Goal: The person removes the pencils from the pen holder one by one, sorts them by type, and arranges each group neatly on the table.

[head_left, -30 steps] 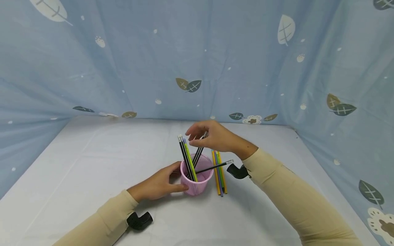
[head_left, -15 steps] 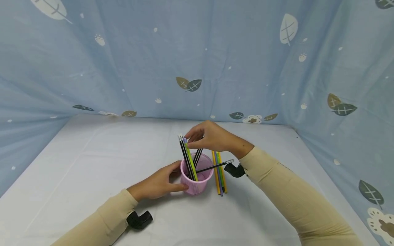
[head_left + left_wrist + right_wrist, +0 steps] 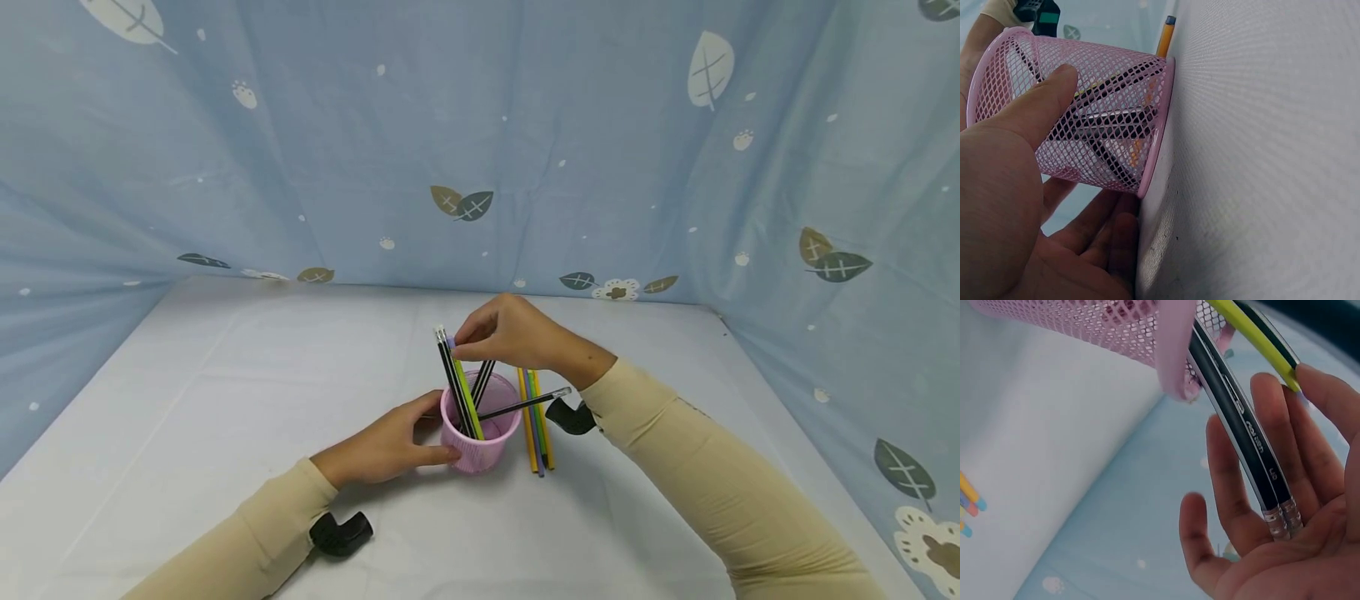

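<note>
My left hand [image 3: 386,446] grips the side of a pink mesh pencil cup [image 3: 480,457], its thumb against the mesh [image 3: 1110,69] and its fingers near the base. Over the cup's rim, my right hand [image 3: 517,333] pinches the upper end of a lime-green pencil [image 3: 468,400] between thumb and fingers. Black striped pencils [image 3: 452,379] with metal-banded ends lean beside it on the left. Two more black pencils [image 3: 1241,425] pass under the right palm in the right wrist view. Another black pencil [image 3: 525,405] slants out low over the rim to the right.
Several yellow, purple and green pencils [image 3: 536,425] lie side by side on the white tabletop [image 3: 300,358], just right of the cup. A blue leaf-patterned curtain [image 3: 360,150] hangs behind and at both sides. Black cameras [image 3: 341,535] sit at both wrists.
My right hand has moved slightly left and down from the black pencils' ends, and its fingertips have closed on the lime-green pencil. The left hand and cup have stayed in place.
</note>
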`<move>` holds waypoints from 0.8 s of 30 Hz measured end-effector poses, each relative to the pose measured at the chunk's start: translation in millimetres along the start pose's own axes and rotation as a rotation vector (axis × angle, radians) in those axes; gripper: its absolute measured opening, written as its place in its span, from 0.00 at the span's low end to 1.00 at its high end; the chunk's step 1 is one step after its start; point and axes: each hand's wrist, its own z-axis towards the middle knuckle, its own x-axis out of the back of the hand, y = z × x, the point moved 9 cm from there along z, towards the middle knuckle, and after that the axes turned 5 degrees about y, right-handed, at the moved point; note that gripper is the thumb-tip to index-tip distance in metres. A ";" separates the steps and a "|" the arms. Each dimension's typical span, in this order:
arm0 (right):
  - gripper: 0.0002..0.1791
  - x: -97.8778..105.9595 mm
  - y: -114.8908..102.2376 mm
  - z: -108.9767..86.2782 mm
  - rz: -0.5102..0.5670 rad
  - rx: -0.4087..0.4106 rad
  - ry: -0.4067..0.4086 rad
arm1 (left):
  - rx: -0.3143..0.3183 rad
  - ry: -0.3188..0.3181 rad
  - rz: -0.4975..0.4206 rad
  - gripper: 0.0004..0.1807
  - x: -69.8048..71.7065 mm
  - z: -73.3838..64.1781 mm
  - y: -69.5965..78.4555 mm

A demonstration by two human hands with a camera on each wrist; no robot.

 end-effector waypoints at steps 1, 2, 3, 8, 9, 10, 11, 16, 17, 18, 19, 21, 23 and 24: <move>0.07 -0.3 -0.1 -0.1 -0.001 -0.005 0.005 | -0.004 0.002 0.003 0.41 -0.1 0.0 0.1; 0.07 -0.3 0.0 -0.1 -0.002 -0.009 0.011 | -0.003 0.001 0.001 0.41 -0.3 -0.1 -0.1; 0.07 -0.4 -0.1 -0.3 -0.003 -0.014 0.014 | -0.004 0.001 -0.001 0.41 -0.6 -0.2 -0.2; 0.08 1.1 0.8 -2.2 -0.004 -0.020 0.015 | -0.002 -0.002 -0.006 0.40 -1.4 -1.1 -1.4; 0.08 2.1 1.2 -2.8 -0.005 -0.022 0.014 | -0.004 -0.002 -0.003 0.41 -1.5 -1.2 -1.6; 0.08 3.4 1.5 -3.3 -0.005 -0.024 0.014 | -0.009 -0.003 -0.003 0.41 -1.5 -1.4 -1.4; 0.09 4.9 1.6 -3.7 -0.007 -0.027 0.015 | -0.014 -0.003 0.001 0.41 -1.4 -1.4 -1.0; 0.09 17.3 -0.8 -6.5 -0.002 -0.024 0.041 | -0.024 0.006 0.006 0.42 0.7 -1.4 0.4; 0.09 19.8 -1.5 -7.5 0.004 -0.021 0.048 | -0.028 0.007 0.010 0.42 0.9 -1.3 0.9; 0.09 22.2 -2.2 -8.6 0.012 -0.017 0.055 | -0.025 0.006 0.009 0.41 1.0 -1.1 0.6; 0.09 24.2 -2.2 -9.5 0.023 -0.015 0.062 | -0.026 0.005 0.010 0.41 1.0 -0.9 0.7; 0.08 27.2 -1.5 -11.8 0.041 -0.016 0.074 | -0.022 0.001 0.008 0.41 0.7 -0.3 0.5; 0.08 28.9 -0.4 -13.4 0.054 -0.016 0.085 | -0.025 0.000 0.011 0.41 0.3 0.1 0.9; 0.08 29.6 0.2 -13.8 0.060 -0.015 0.090 | -0.020 0.000 0.008 0.41 0.3 0.3 0.7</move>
